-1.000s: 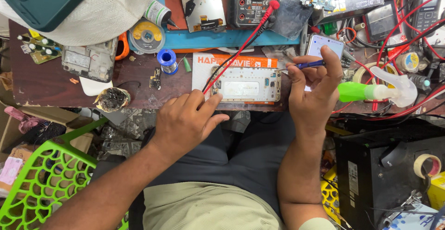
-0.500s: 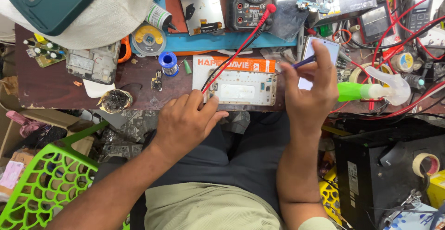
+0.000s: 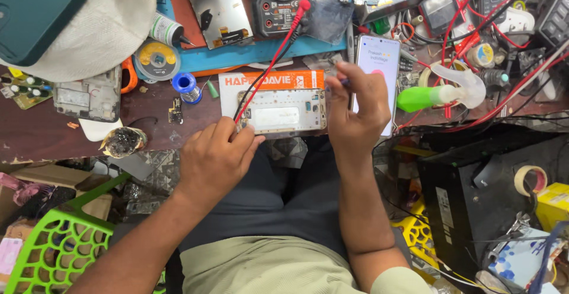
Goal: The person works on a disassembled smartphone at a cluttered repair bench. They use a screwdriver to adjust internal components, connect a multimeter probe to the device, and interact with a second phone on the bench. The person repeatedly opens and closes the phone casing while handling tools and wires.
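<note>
Head view: both hands (image 3: pixel 216 157) seemingly pinch probes over opened phone (image 3: pixel 283 111)

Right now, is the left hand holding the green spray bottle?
No, the left hand pinches probe leads at the opened phone; the green spray bottle lies untouched.

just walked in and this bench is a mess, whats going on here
A person seated at a cluttered repair bench is probing an opened phone frame that lies on an orange-and-white box. The left hand holds the multimeter leads at the frame's left edge; the red lead runs up to the multimeter. The right hand holds a thin dark tool beside a lit smartphone.
</note>
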Tool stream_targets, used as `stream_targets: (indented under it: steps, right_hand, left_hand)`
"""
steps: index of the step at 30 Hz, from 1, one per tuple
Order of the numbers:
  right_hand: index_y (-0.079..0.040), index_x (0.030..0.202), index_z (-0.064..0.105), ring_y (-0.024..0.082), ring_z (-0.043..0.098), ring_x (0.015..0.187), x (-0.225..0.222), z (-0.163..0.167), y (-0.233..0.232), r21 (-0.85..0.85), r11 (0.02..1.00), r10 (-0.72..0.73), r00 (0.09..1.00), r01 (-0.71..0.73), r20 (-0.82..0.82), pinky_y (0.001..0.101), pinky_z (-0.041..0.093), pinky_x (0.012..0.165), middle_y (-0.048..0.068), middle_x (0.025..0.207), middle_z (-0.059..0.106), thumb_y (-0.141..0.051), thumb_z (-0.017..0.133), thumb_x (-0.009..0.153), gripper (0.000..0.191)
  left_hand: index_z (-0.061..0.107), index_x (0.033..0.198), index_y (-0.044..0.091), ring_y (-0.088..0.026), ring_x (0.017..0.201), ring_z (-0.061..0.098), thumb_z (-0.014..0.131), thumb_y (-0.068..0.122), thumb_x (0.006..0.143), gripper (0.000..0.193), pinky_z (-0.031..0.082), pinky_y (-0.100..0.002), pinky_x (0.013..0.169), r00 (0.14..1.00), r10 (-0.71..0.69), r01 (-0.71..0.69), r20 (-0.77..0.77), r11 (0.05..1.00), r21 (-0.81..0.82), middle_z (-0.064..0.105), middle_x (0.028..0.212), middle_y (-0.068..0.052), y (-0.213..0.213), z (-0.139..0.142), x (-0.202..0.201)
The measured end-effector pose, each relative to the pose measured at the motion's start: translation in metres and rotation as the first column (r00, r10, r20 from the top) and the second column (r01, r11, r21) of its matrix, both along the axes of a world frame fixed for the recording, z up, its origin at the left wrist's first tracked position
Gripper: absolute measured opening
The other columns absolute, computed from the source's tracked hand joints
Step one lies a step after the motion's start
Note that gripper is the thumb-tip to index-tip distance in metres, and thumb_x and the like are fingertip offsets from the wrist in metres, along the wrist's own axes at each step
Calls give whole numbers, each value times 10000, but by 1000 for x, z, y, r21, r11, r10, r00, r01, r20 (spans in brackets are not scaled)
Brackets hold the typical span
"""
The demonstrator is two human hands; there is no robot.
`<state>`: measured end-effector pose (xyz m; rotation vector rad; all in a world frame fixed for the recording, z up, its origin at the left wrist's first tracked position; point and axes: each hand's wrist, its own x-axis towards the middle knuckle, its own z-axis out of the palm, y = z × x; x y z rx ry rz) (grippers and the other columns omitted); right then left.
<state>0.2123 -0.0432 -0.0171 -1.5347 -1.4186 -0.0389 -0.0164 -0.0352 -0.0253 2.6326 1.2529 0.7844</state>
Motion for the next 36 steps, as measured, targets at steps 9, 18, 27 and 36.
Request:
stream_targets:
  steps: [9,18,27,36]
  right_hand:
    - [-28,1296,652,170,684,907,15,-2,-2,44,979,203,955,-198,-215,275,563,841,76,1008,651,58,744,1070,259]
    - [-50,1242,713,164,650,860,17,2,-5,27,996,91,996,-91,-13,272,536,803,63,1007,647,40,833,989,294]
    - [-10,1206,722,172,628,871,13,8,-2,31,998,58,998,-58,1,302,511,811,82,956,612,-10,846,976,262]
    - [19,1265,670,129,688,990,19,-4,-3,37,988,155,959,-151,-236,262,588,905,78,1039,597,15,755,1111,175]
  left_hand:
    - [638,845,142,-211,707,611,787,305,889,225,485,-391,591,999,13,-12,41,1000,-23,514,793,-25,-3,1,4]
    - [626,838,140,-219,711,605,786,304,881,233,487,-399,607,999,-2,3,39,1000,-30,517,805,-33,-3,-1,5]
    - [619,838,141,-217,712,606,780,309,892,239,485,-399,608,999,-6,7,51,999,-37,518,807,-32,-3,-1,5]
    - [624,853,141,-220,704,607,778,317,893,238,476,-402,592,999,4,-3,39,999,-32,526,815,-35,-4,-3,6]
